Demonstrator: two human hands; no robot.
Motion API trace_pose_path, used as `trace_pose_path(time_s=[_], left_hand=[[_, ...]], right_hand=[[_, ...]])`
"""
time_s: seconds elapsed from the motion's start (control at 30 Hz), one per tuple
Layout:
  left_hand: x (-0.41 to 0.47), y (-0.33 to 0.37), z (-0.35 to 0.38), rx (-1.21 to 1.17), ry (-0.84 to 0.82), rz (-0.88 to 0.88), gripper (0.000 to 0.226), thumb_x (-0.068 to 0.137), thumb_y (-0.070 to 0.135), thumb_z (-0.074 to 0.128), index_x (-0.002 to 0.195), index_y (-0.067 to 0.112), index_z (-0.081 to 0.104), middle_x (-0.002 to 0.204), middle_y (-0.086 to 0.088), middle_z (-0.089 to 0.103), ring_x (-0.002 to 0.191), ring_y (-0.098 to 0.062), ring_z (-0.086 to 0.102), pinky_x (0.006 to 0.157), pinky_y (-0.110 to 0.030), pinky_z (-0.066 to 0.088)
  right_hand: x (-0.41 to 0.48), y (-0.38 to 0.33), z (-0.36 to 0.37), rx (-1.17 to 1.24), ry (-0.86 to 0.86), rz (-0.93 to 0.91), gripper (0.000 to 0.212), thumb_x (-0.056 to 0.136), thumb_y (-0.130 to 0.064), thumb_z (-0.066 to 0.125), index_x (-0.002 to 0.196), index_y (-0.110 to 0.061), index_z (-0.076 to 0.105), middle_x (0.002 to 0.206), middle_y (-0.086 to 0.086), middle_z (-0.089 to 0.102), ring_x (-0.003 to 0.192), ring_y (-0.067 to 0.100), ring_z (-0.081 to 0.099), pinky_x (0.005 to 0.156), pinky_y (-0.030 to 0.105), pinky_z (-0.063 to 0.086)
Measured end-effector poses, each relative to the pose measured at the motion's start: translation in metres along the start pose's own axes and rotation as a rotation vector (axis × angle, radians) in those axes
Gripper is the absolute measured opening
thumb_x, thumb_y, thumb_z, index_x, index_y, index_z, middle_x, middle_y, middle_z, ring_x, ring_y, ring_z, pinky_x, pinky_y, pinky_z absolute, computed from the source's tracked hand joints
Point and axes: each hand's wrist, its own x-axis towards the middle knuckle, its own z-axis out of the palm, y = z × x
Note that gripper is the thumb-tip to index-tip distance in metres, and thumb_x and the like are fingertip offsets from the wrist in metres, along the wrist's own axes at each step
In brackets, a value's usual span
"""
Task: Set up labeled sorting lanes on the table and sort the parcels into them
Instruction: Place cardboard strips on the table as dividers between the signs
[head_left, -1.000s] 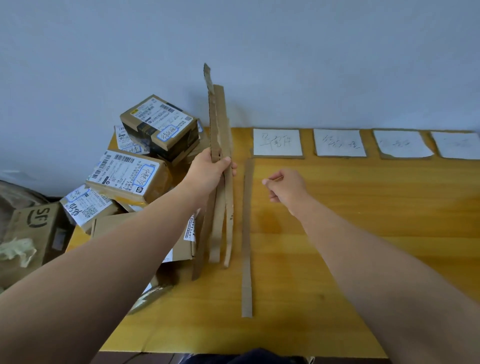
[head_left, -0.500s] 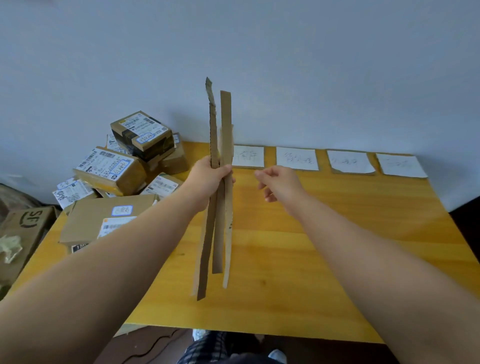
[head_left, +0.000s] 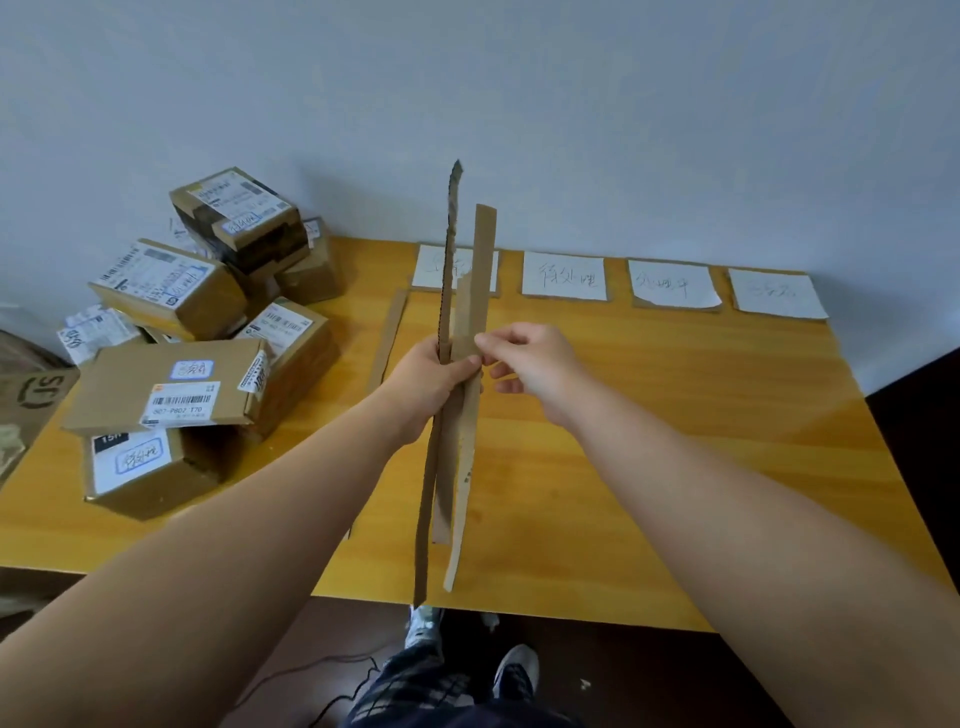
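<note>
The desk (head_left: 675, 441) carries parcels (head_left: 171, 291) heaped at the frame's left, four paper labels (head_left: 564, 275) along its upper edge, and one laid strip (head_left: 387, 338) left of the first label. At centre the left hand (head_left: 426, 379) has its grip closed round upright cardboard strips (head_left: 480, 249) while the right hand (head_left: 540, 369) pinches one; best draw it out singly and lay it straight between labels.

Parcel pile (head_left: 208, 338) crowding left end of table (head_left: 701, 374), flat cardboard strip (head_left: 387, 338) just beside it, paper labels (head_left: 563, 275) lining far edge, upright strip bundle (head_left: 483, 249) blocking centre, open wood at right.
</note>
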Motion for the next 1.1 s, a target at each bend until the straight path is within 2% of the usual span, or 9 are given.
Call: trace_pose_path(time_s=[0.1,0.2,0.37,0.5,0.6,0.73,0.87,0.97,1.1], left_hand=[[0.007,-0.002,-0.003,0.033,-0.019,-0.007,0.021,0.093,0.020,0.061,0.112,0.011,0.056,0.088,-0.002,0.067,0.080,-0.015,0.063,0.073,-0.027,0.052],[0.020,-0.003,-0.009,0.061,-0.055,-0.007,0.031,0.093,0.023,0.061,0.119,0.008,0.054,0.093,-0.005,0.067,0.085,-0.019,0.063,0.077,-0.030,0.054],[0.043,-0.003,-0.021,0.094,-0.036,0.013,0.026,0.092,0.028,0.062,0.111,0.014,0.052,0.085,0.001,0.064,0.072,-0.012,0.060,0.065,-0.023,0.050],[0.071,-0.004,-0.041,0.065,0.057,0.018,0.027,0.090,0.027,0.065,0.109,0.012,0.052,0.078,-0.001,0.059,0.061,-0.012,0.054,0.058,-0.022,0.048],[0.091,-0.006,-0.055,0.055,0.104,0.012,0.030,0.090,0.026,0.064,0.114,0.014,0.049,0.078,-0.001,0.058,0.062,-0.012,0.053,0.060,-0.023,0.047],[0.107,-0.014,-0.059,0.007,0.023,-0.001,0.026,0.093,0.027,0.060,0.114,0.019,0.048,0.072,-0.001,0.055,0.058,-0.013,0.050,0.060,-0.026,0.047],[0.117,-0.028,-0.059,-0.010,-0.058,-0.041,0.027,0.094,0.031,0.058,0.117,0.024,0.047,0.074,-0.001,0.054,0.060,-0.014,0.050,0.066,-0.034,0.046],[0.125,-0.043,-0.060,0.001,-0.083,-0.085,0.026,0.095,0.033,0.055,0.117,0.024,0.046,0.075,-0.002,0.052,0.061,-0.016,0.050,0.070,-0.037,0.046],[0.135,-0.060,-0.059,0.008,-0.109,-0.129,0.025,0.095,0.033,0.055,0.118,0.026,0.047,0.073,-0.002,0.051,0.065,-0.017,0.050,0.072,-0.037,0.046]], right_hand=[[0.007,0.003,0.004,0.020,0.001,0.015,0.008,0.090,-0.019,0.066,0.092,-0.012,0.064,0.080,0.001,0.063,0.068,0.012,0.058,0.059,0.024,0.054],[0.017,0.002,0.009,0.027,0.017,0.010,0.008,0.090,-0.017,0.066,0.084,-0.016,0.061,0.079,0.000,0.063,0.069,0.012,0.059,0.061,0.025,0.054],[0.037,-0.004,0.014,-0.005,0.061,-0.005,0.008,0.094,-0.013,0.059,0.087,-0.011,0.056,0.079,0.002,0.063,0.069,0.012,0.061,0.064,0.025,0.054],[0.061,-0.005,0.012,-0.010,0.177,0.030,0.009,0.096,-0.012,0.055,0.088,-0.012,0.054,0.081,0.002,0.064,0.069,0.014,0.062,0.068,0.028,0.054],[0.077,0.004,0.006,-0.049,0.230,0.060,0.004,0.097,-0.011,0.054,0.093,-0.011,0.056,0.083,0.002,0.065,0.069,0.013,0.062,0.062,0.023,0.051],[0.093,0.034,0.003,-0.062,0.314,0.154,0.005,0.096,-0.009,0.055,0.092,-0.009,0.058,0.088,0.005,0.064,0.067,0.010,0.057,0.061,0.021,0.044],[0.109,0.068,0.004,-0.146,0.361,0.256,0.014,0.094,-0.012,0.057,0.080,-0.014,0.057,0.094,0.009,0.064,0.081,0.020,0.057,0.073,0.034,0.046],[0.121,0.088,0.005,-0.182,0.361,0.331,0.016,0.094,-0.013,0.057,0.079,-0.016,0.055,0.089,0.008,0.060,0.079,0.023,0.053,0.078,0.041,0.049],[0.133,0.106,0.010,-0.192,0.344,0.378,0.020,0.094,-0.011,0.056,0.075,-0.018,0.055,0.081,0.004,0.057,0.079,0.024,0.053,0.082,0.043,0.051]])
